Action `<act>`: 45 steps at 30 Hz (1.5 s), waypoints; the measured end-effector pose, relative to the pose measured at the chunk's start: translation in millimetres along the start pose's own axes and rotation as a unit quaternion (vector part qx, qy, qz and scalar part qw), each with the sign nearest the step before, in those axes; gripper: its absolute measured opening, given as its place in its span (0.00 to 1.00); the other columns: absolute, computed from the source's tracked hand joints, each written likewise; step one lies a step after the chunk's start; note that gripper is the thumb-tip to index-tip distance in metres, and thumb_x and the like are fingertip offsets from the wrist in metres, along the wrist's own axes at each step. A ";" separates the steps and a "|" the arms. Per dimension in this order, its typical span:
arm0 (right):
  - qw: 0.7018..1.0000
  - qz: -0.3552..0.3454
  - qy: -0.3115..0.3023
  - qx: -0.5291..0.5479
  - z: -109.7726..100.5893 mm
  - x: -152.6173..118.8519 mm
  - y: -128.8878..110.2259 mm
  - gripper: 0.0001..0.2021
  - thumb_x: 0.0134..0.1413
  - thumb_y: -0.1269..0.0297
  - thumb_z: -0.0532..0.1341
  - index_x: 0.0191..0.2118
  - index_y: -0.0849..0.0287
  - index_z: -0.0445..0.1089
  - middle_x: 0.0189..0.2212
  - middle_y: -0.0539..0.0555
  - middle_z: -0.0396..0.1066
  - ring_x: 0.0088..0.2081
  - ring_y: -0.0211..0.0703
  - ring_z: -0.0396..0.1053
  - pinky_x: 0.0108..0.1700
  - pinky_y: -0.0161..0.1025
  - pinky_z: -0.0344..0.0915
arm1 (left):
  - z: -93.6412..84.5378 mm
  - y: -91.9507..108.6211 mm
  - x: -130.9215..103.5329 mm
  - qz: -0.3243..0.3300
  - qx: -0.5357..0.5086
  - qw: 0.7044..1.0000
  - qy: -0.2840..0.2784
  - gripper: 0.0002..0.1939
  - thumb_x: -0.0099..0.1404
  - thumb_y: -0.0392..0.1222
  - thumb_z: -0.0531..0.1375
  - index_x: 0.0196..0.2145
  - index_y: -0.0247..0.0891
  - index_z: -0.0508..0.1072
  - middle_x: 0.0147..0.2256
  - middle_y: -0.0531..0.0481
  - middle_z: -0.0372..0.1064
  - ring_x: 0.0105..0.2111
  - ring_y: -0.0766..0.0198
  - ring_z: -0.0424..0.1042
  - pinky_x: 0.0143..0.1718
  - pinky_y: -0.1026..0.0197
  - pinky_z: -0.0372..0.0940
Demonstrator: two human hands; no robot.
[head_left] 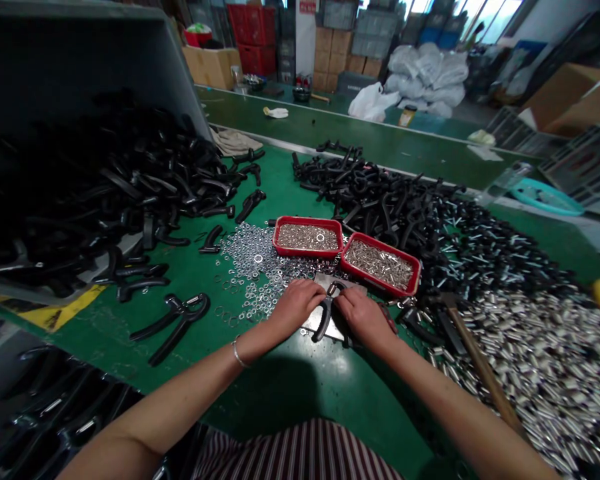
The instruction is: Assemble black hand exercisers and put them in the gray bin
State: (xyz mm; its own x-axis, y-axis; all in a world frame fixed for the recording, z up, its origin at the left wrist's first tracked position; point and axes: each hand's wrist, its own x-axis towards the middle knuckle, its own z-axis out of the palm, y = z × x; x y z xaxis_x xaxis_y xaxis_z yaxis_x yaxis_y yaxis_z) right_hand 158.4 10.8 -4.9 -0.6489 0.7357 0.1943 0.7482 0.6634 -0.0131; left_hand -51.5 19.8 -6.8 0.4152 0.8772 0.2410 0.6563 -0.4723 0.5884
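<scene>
Black handle (323,321) is sitting over the metal plate (335,329), near the worktop's (95,340) front edge, long axis running roughly toward that edge. Left hand (296,305) and right hand (366,319) are flanking it about equally close, fingers clamping its looped far end.

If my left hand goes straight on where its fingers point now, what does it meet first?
The left hand would probably meet the black handle first, then the right hand; any gap is unclear.
</scene>
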 end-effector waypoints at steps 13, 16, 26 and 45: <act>0.947 0.195 0.088 0.239 -23.3 -79.7 42.3 0.15 0.68 0.60 0.51 0.52 0.55 0.71 0.48 0.59 0.71 0.50 0.51 0.69 0.55 0.51 0.67 | 29.7 1.6 3.7 0.119 0.203 0.972 0.006 0.12 0.74 0.40 0.50 0.40 0.36 0.73 0.38 0.43 0.72 0.41 0.54 0.66 0.44 0.51 0.58; 0.960 0.240 0.096 0.111 -37.7 -128.6 77.2 0.16 0.68 0.60 0.50 0.51 0.57 0.71 0.47 0.61 0.72 0.48 0.53 0.69 0.53 0.51 0.66 | 27.1 -1.6 1.7 0.165 0.230 0.959 -0.015 0.11 0.73 0.37 0.51 0.45 0.34 0.72 0.41 0.42 0.72 0.42 0.54 0.66 0.43 0.52 0.58; 0.932 0.340 -0.056 -0.115 -33.4 -211.3 119.8 0.24 0.68 0.55 0.47 0.57 0.66 0.66 0.34 0.65 0.73 0.36 0.58 0.70 0.38 0.48 0.65 | 16.8 10.7 18.2 0.170 0.288 0.940 -0.069 0.12 0.73 0.36 0.51 0.38 0.32 0.73 0.35 0.42 0.70 0.39 0.53 0.66 0.41 0.52 0.59; 0.927 0.317 0.201 0.018 -61.3 -200.9 137.3 0.14 0.59 0.55 0.57 0.44 0.52 0.74 0.39 0.62 0.76 0.40 0.59 0.74 0.46 0.56 0.70 | -3.7 -11.8 43.3 0.034 0.076 0.996 -0.025 0.13 0.70 0.40 0.53 0.45 0.44 0.75 0.46 0.45 0.74 0.48 0.56 0.72 0.52 0.54 0.65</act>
State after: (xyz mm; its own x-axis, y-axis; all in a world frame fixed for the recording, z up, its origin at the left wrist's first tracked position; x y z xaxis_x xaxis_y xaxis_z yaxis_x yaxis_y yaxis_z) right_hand 400.0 -54.3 14.4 0.0285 0.8729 0.4871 0.9517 0.1253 -0.2802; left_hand -43.6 63.7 -0.4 0.4901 0.8395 0.2345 0.7122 -0.5408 0.4476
